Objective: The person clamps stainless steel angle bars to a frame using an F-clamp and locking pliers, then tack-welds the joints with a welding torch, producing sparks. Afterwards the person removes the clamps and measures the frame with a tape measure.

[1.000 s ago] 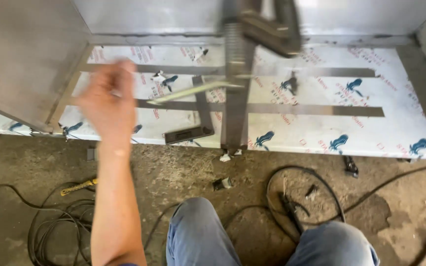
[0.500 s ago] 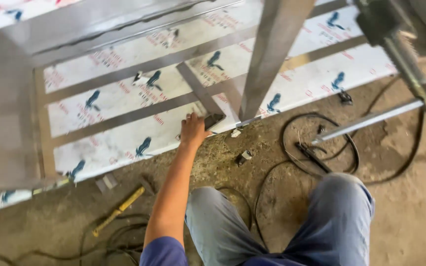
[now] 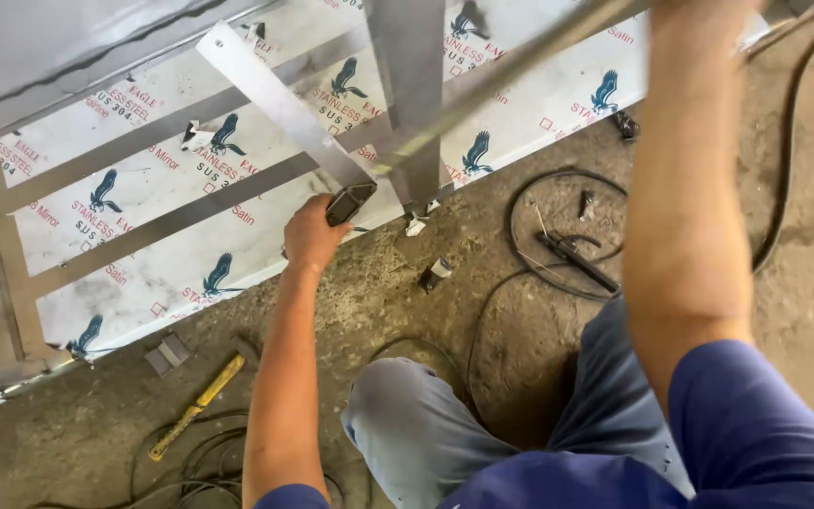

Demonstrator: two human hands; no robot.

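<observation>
Your left hand [image 3: 313, 234] is closed around a small dark tool [image 3: 349, 203], gripping its lower end while its top presses against the foot of a slanting steel bar [image 3: 280, 104]. That bar runs up and to the left from the tool, lying over a steel frame [image 3: 167, 219] of flat strips that rests on a sheet [image 3: 134, 254] covered in white film printed with blue birds. Just right of the tool a broad upright post [image 3: 412, 85] comes down to the sheet's edge, and a thin rod [image 3: 511, 71] crosses in front of it on a slant, rising toward the top right. Your right arm reaches up along the right side, and your right hand [image 3: 699, 8] is cut off by the top edge near the rod's upper end, so you cannot tell how it is closed or whether it holds the rod. On the concrete floor [image 3: 803, 254], a yellow-handled hammer [image 3: 202, 401] lies near your left elbow, black cables [image 3: 567, 259] coil beside your right knee, and a small cylinder [image 3: 435, 273] sits just below the post.
</observation>
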